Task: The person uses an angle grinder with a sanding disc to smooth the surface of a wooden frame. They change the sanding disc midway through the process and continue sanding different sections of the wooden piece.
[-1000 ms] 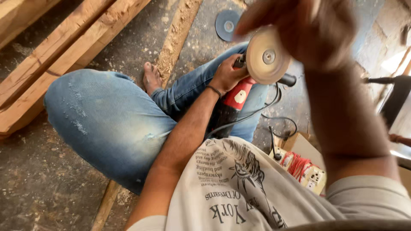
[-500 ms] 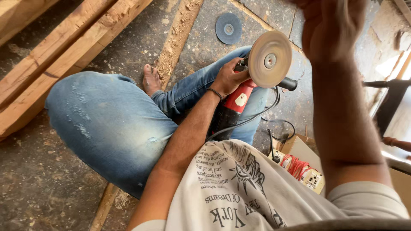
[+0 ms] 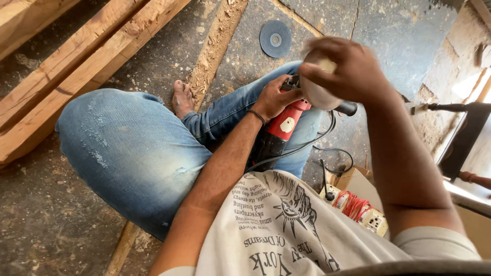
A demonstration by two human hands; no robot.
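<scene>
Both hands work at a red angle grinder (image 3: 280,134) that rests on the person's lap, over the blue jeans (image 3: 138,153). Left hand (image 3: 275,97) is clenched round the front of the grinder's red body, just behind the head, with a dark band on its wrist. Right hand (image 3: 343,69) is closed from above over a pale sanding disc (image 3: 316,91) sitting at the head of the grinder; the fingers curl over the disc's rim and the hand is a little blurred. A black side handle (image 3: 347,108) juts out of the grinder's head, just beyond the right hand. From the rear of the grinder a black cord (image 3: 302,149) runs down toward the person's pale printed shirt (image 3: 286,225) and loops on the floor.

Beyond the grinder, farther from the person, a dark grey cutting disc (image 3: 275,39) lies flat on the dusty concrete floor (image 3: 51,225), well apart from both hands. A bare foot (image 3: 182,98) shows to the grinder's left, beside a strip of sawdust. Farther left of the grinder, long wooden beams (image 3: 76,66) lie side by side on the floor. Nearer the person than the grinder, on its right, an extension socket with red wire (image 3: 358,209) sits next to a cardboard box (image 3: 353,179).
</scene>
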